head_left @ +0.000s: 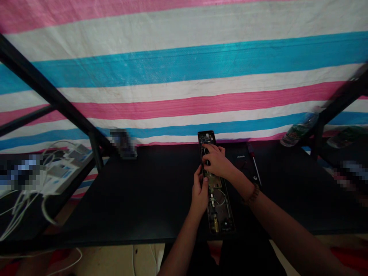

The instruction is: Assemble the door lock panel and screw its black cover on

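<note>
Black casing (221, 210), long and narrow, lies open face up on the dark tabletop (155, 199), directly in front of the seated person, with its long axis running away from the body. Its far end reaches the back of the tabletop; its near end lies close to the front edge. A raised rim encloses the interior. At the far end, a dark circuit board (206, 137) carries small light-coloured components. Near mid-length, a dull yellowish plate (214, 181) is partly covered by the fingers. Below it, a thin white wire (224, 198) forms a loop beside a row of metallic fittings (212, 200). At the near end, a brass-coloured cylindrical part (216, 225) is located on the left, with a dark component (228, 224) on the right. Fine detail is too dim to resolve.

Left hand (200, 191): grasps the casing by its left side, thumb over the rim. Right hand (216, 160): placed over the upper interior, fingers bent downward; whether it pinches a part cannot be determined. A brown bracelet (253, 194) encircles the right wrist.

Right of the casing lies a screwdriver (252, 151), red handle pointing away. Farther right, a clear bottle (299, 131) leans at an angle. At left, white cables surround a power strip (64, 174). Behind, a striped sheet (184, 103) shows pink, white and blue bands.
</note>
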`<action>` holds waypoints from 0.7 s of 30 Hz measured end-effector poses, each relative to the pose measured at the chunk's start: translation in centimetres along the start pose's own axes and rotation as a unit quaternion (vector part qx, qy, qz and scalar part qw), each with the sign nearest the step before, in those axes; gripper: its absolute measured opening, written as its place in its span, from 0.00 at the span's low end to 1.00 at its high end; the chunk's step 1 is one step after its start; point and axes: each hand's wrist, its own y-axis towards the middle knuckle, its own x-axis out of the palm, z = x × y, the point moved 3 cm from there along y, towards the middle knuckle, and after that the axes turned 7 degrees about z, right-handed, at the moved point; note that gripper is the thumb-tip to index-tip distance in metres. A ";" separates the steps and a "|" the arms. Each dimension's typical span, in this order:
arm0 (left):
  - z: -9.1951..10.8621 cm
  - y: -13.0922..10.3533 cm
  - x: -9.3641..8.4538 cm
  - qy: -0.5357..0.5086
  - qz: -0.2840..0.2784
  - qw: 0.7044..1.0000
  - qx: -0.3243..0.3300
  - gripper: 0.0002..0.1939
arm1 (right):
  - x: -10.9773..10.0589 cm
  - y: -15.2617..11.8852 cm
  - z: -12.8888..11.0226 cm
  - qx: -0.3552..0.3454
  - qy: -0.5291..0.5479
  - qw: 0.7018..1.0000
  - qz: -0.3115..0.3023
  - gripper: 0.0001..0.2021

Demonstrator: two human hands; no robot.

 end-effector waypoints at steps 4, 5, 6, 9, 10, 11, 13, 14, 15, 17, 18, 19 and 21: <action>0.0 0.0 0.0 -0.001 -0.004 1.000 -0.006 0.32 | -0.1 0.0 -0.1 0.000 -0.001 1.000 0.002 0.03; 0.0 0.1 0.0 0.002 -0.004 1.000 -0.004 0.33 | -0.1 0.0 -0.1 -0.002 -0.002 1.000 0.002 0.03; -0.1 0.1 -0.1 0.005 -0.003 1.000 -0.002 0.33 | -0.1 -0.1 -0.2 -0.004 -0.004 1.000 0.003 0.03; -0.1 0.2 -0.1 0.010 0.000 1.000 0.007 0.33 | 0.0 -0.2 -0.1 -0.013 -0.005 1.000 0.012 0.04; -0.2 0.2 -0.1 0.011 0.000 1.000 0.010 0.33 | 0.1 -0.2 -0.1 -0.015 -0.005 1.000 0.017 0.04; -0.2 0.2 -0.1 0.011 -0.001 1.000 0.012 0.33 | 0.1 -0.3 0.0 -0.018 -0.004 1.000 0.020 0.04; -0.2 0.3 -0.1 0.012 -0.004 1.000 0.014 0.32 | 0.1 -0.4 0.1 -0.020 -0.001 1.000 0.023 0.05; -0.2 0.3 -0.1 0.014 -0.005 1.000 0.015 0.33 | 0.0 -0.4 0.1 -0.019 0.001 1.000 0.023 0.05; -0.2 0.3 -0.1 0.016 -0.005 1.000 0.016 0.33 | -0.1 -0.4 0.1 -0.019 0.004 1.000 0.021 0.06; -0.3 0.4 -0.2 0.020 -0.004 1.000 0.018 0.33 | -0.2 -0.4 0.2 -0.017 0.011 1.000 0.019 0.08; -0.4 0.5 -0.2 0.022 -0.003 1.000 0.017 0.33 | -0.3 -0.3 0.2 -0.016 0.014 1.000 0.017 0.08; -0.4 0.5 -0.2 0.022 -0.004 1.000 0.016 0.33 | -0.3 -0.3 0.2 -0.014 0.017 1.000 0.015 0.09; -0.5 0.5 -0.3 0.024 -0.004 1.000 0.014 0.33 | -0.3 -0.2 0.4 -0.008 0.019 1.000 0.008 0.09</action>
